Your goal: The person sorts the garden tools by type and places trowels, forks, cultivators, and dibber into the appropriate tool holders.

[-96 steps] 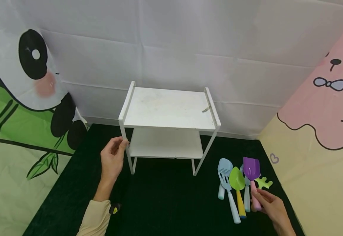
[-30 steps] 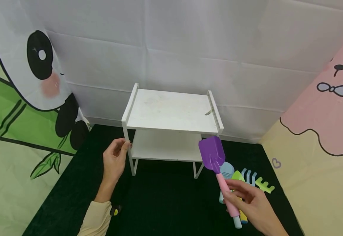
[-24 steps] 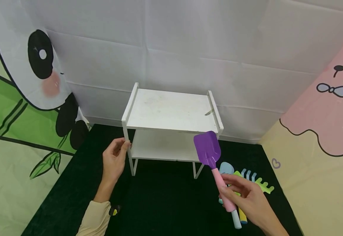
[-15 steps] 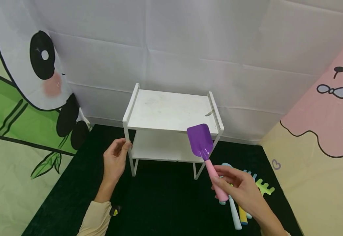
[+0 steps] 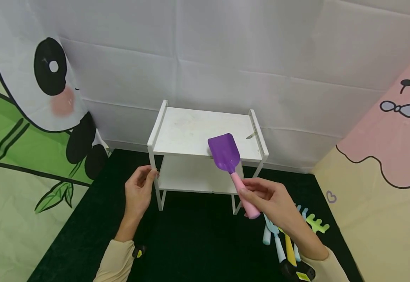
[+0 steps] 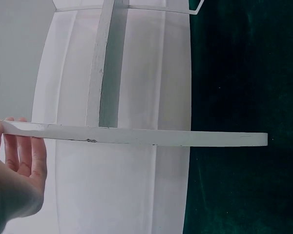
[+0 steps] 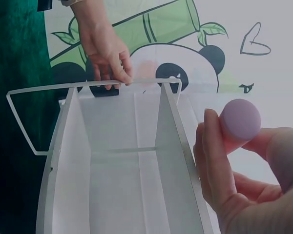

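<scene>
My right hand (image 5: pixel 272 199) pinches the pink handle of a toy shovel (image 5: pixel 224 152) with a purple scoop. The scoop points up and away, overlapping the front edge of the white two-tier shelf (image 5: pixel 205 131) in the head view. In the right wrist view the round end of the pink handle (image 7: pixel 240 120) faces the camera between thumb and fingers. My left hand (image 5: pixel 138 192) grips the shelf's front left leg between thumb and fingers. The left wrist view shows those fingers (image 6: pixel 24 151) curled behind the white leg (image 6: pixel 136 135).
Several toy garden tools lie on the dark green cloth (image 5: pixel 198 239) at right, partly under my right forearm: a light blue fork (image 5: pixel 272 227), a yellow handle (image 5: pixel 290 250), a green rake (image 5: pixel 316 223). A white sheet (image 5: pixel 219 55) hangs behind the shelf.
My right hand has lifted the toy shovel off the pile of tools and carried it left and up, toward the shelf's front. My left hand keeps its grip on the leg.
</scene>
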Action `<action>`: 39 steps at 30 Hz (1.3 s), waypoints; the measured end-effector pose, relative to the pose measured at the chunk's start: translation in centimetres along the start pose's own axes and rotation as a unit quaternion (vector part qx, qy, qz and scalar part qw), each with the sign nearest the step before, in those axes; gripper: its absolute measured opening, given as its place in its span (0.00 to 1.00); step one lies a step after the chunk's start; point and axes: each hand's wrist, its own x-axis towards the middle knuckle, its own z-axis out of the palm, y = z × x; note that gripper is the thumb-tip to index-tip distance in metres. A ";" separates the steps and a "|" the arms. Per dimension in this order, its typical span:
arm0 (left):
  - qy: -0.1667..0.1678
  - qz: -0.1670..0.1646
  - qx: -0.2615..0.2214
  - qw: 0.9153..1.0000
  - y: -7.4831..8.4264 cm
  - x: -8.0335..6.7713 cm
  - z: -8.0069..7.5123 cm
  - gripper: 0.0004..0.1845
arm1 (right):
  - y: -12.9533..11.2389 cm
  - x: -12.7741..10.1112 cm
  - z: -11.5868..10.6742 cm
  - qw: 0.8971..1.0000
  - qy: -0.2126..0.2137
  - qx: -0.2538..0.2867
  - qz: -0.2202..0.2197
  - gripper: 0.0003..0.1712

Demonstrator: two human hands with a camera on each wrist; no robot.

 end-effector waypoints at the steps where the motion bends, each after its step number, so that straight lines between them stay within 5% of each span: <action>1: 0.001 -0.002 0.002 1.000 0.6 -0.1 0.0 0.11 | -0.2 0.3 0.1 1.000 0.001 -0.002 -0.002 0.23; 7: -0.002 -0.007 0.008 1.000 2.2 -0.4 0.0 0.11 | -0.9 2.3 0.6 0.999 0.007 -0.037 -0.003 0.23; 39: 0.000 -0.007 0.002 1.000 2.2 -0.5 0.1 0.11 | -4.9 9.4 1.6 0.999 -0.025 -0.014 0.025 0.25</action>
